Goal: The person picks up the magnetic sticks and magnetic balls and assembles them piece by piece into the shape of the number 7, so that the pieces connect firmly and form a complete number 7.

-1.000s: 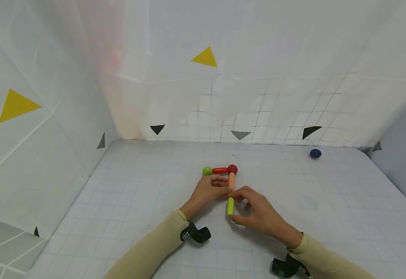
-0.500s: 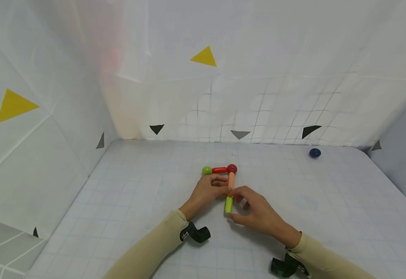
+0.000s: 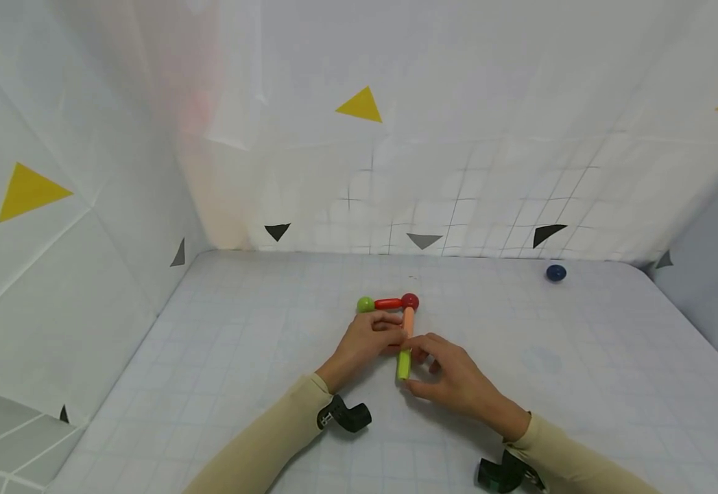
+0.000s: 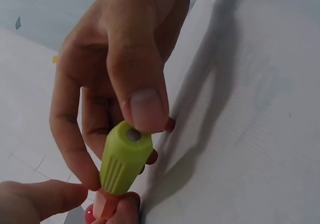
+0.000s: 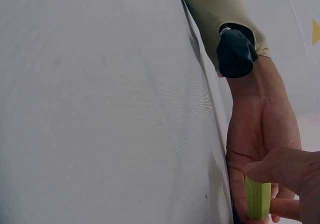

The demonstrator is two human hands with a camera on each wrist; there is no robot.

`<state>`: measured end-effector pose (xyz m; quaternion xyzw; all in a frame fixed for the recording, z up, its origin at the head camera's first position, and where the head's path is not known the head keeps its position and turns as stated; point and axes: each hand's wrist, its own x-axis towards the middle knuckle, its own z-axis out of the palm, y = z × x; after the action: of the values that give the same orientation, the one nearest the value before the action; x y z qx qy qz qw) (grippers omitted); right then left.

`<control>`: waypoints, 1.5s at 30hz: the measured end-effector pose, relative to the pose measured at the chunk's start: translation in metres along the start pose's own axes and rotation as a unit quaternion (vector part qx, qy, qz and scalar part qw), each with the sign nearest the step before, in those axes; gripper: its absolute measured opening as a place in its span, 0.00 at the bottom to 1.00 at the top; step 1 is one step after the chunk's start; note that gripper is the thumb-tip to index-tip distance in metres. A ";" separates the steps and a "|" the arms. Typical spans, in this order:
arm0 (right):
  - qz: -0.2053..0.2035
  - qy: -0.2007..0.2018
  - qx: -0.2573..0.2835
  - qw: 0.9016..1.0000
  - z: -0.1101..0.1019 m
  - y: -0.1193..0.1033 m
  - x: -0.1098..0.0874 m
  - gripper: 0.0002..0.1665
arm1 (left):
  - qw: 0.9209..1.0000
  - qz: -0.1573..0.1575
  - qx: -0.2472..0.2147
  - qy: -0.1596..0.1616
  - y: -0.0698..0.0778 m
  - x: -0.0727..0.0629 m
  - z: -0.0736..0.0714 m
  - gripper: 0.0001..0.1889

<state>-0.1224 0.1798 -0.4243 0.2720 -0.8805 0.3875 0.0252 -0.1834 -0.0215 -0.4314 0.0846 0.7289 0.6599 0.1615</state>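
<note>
My left hand pinches the orange magnetic stick near its close end. From that stick's far end, a dark red ball joins it to a red stick, which runs left to a green ball. In my right hand is a yellow-green magnetic stick, held between thumb and fingers roughly in line with the orange one. The left wrist view shows my right thumb against the end of the yellow-green stick, with a silvery round magnet there. Fingers hide where the two sticks meet.
A navy ball lies toward the back right of the white gridded tabletop. White sheeting with coloured triangles rises behind and at the sides. Each wrist carries a black camera.
The near end of the yellow-green stick has swung slightly left, with the right hand still on it. The left hand and the joined pieces have stayed in place.
</note>
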 end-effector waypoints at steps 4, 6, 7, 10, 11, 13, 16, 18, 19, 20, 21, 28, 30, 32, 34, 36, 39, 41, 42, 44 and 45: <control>-0.005 0.002 0.007 1.000 0.000 0.000 0.000 0.30 | 1.000 -0.014 -0.012 -0.004 0.002 -0.004 0.000 0.16; -0.008 0.003 0.011 1.000 0.001 0.001 0.000 0.30 | 1.000 -0.024 -0.015 -0.006 0.003 -0.007 0.000 0.14; -0.010 0.004 0.012 1.000 0.001 0.001 -0.001 0.31 | 0.999 -0.029 -0.016 -0.007 0.004 -0.009 0.000 0.14; -0.014 0.012 0.009 1.000 0.002 0.001 -0.001 0.31 | 0.998 -0.046 -0.026 -0.016 0.006 -0.015 0.000 0.14; -0.016 0.015 0.008 1.000 0.002 0.001 -0.002 0.32 | 0.998 -0.051 -0.033 -0.022 0.006 -0.017 -0.001 0.14; -0.016 0.018 0.005 1.000 0.001 0.001 -0.002 0.32 | 0.997 -0.061 -0.042 -0.031 0.006 -0.021 -0.001 0.16; -0.014 0.017 0.003 1.000 0.001 0.001 -0.002 0.32 | 0.995 -0.073 -0.058 -0.047 0.005 -0.029 -0.002 0.17; -0.009 0.015 0.002 1.000 0.001 0.001 -0.002 0.32 | 0.994 -0.071 -0.063 -0.055 0.003 -0.033 -0.002 0.17; -0.007 0.014 0.003 1.000 0.001 0.001 -0.002 0.32 | 0.994 -0.069 -0.067 -0.058 0.002 -0.035 -0.002 0.17; -0.005 0.014 0.004 1.000 0.001 0.000 -0.002 0.32 | 0.993 -0.066 -0.073 -0.062 0.001 -0.037 -0.002 0.17; -0.004 0.014 0.005 1.000 0.001 0.000 -0.002 0.32 | 0.993 -0.062 -0.077 -0.065 0.000 -0.038 -0.002 0.17; -0.004 0.010 0.006 1.000 0.000 0.000 -0.002 0.31 | 0.992 -0.041 -0.088 -0.078 -0.004 -0.040 -0.003 0.21; -0.005 0.009 0.006 1.000 0.000 0.000 -0.001 0.31 | 0.992 -0.038 -0.086 -0.080 -0.004 -0.040 -0.003 0.22; -0.007 0.008 0.006 1.000 -0.001 0.000 -0.001 0.32 | 0.993 -0.036 -0.085 -0.080 -0.005 -0.040 -0.003 0.22; -0.006 0.008 0.006 1.000 -0.001 0.000 -0.002 0.32 | 0.993 -0.036 -0.085 -0.080 -0.005 -0.040 -0.003 0.22; -0.002 0.009 0.006 1.000 -0.002 -0.001 -0.003 0.32 | 0.992 -0.040 -0.086 -0.079 -0.004 -0.040 -0.003 0.22; 0.010 0.014 0.006 1.000 -0.004 -0.002 -0.003 0.32 | 0.992 -0.043 -0.088 -0.082 -0.005 -0.040 -0.002 0.22; 0.014 0.019 0.004 1.000 -0.008 -0.002 -0.003 0.32 | 0.991 -0.047 -0.091 -0.083 -0.005 -0.039 -0.001 0.21; 0.016 0.022 0.002 1.000 -0.010 -0.002 -0.003 0.32 | 0.991 -0.047 -0.093 -0.083 -0.005 -0.039 -0.001 0.21; 0.017 0.030 -0.001 0.999 -0.014 -0.003 -0.002 0.31 | 0.991 -0.046 -0.094 -0.081 -0.005 -0.039 -0.002 0.21; 0.017 0.034 -0.003 0.999 -0.017 -0.002 -0.001 0.31 | 0.991 -0.047 -0.095 -0.079 -0.005 -0.039 -0.002 0.20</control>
<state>-0.1233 0.1906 -0.4111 0.2436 -0.8847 0.3943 0.0493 -0.1473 -0.0369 -0.4309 0.0862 0.6508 0.7094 0.2566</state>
